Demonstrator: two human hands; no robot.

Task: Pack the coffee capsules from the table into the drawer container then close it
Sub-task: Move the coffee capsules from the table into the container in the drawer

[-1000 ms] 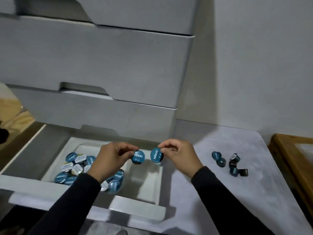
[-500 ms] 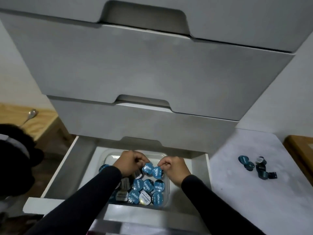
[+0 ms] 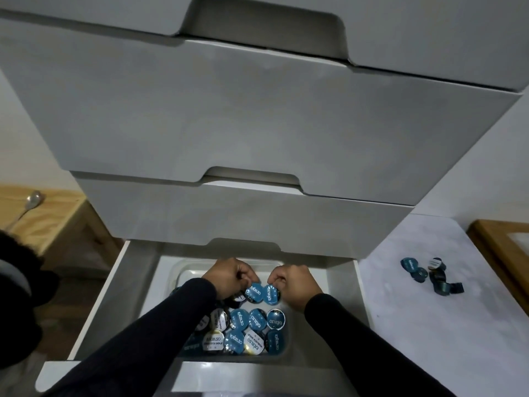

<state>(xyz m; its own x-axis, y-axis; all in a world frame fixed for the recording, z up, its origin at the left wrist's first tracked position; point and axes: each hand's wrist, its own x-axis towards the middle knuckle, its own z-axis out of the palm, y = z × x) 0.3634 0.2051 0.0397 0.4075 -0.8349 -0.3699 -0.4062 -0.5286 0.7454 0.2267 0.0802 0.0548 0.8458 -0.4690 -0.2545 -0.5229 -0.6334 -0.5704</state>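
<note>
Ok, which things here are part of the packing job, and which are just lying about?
Job:
left hand and right hand, each pinching a blue capsule
clear container in the open drawer
loose capsules on the table

Lying about:
spoon
wooden frame

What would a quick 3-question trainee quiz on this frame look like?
1. True or false: the open drawer is the lowest one in view.
2. What does each hand, left hand and right hand, pinch?
3. Where do loose capsules remain? A) on the table B) on the wooden tray

Key: 1 true. 2 a blue capsule each, left capsule, right capsule, over the container. 3 A.
</note>
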